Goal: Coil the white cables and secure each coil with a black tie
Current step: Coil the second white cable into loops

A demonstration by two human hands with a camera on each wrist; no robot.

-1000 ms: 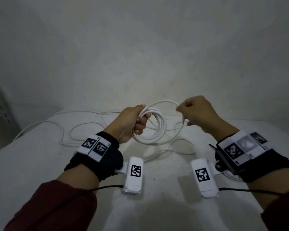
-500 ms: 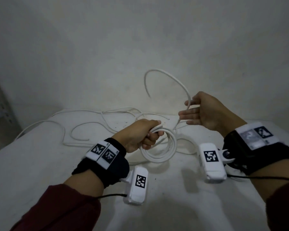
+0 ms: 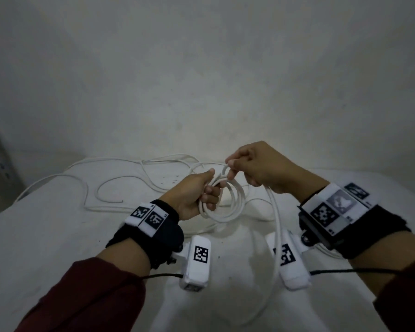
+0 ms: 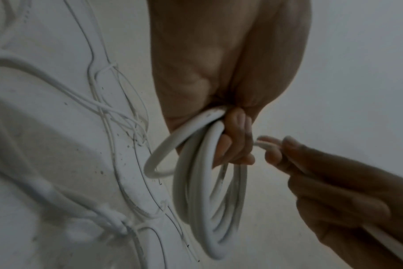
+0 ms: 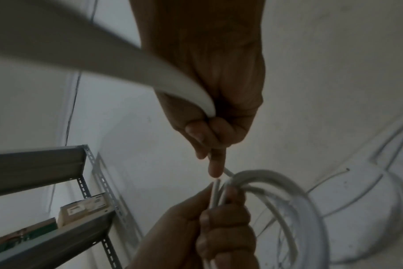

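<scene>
Head view: at frame centre, the left hand [image 3: 197, 195] clenches a white cable coil [image 3: 222, 204] above the tabletop [image 3: 46, 236]; the right hand [image 3: 254, 168] pinches the next loop beside it. Loose cables [image 3: 110, 178] sprawl at centre left and could snag.

Left wrist view: fingers [image 4: 235, 142] curl round the bundled turns; a slackened grip would likely let them spring apart.

Right wrist view: the trailing strand [image 5: 127, 60] crosses the upper left, blurred. No black tie shows.

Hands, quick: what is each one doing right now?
Left hand: grips the white coil.
Right hand: pinches the cable's loose run at the coil.
</scene>
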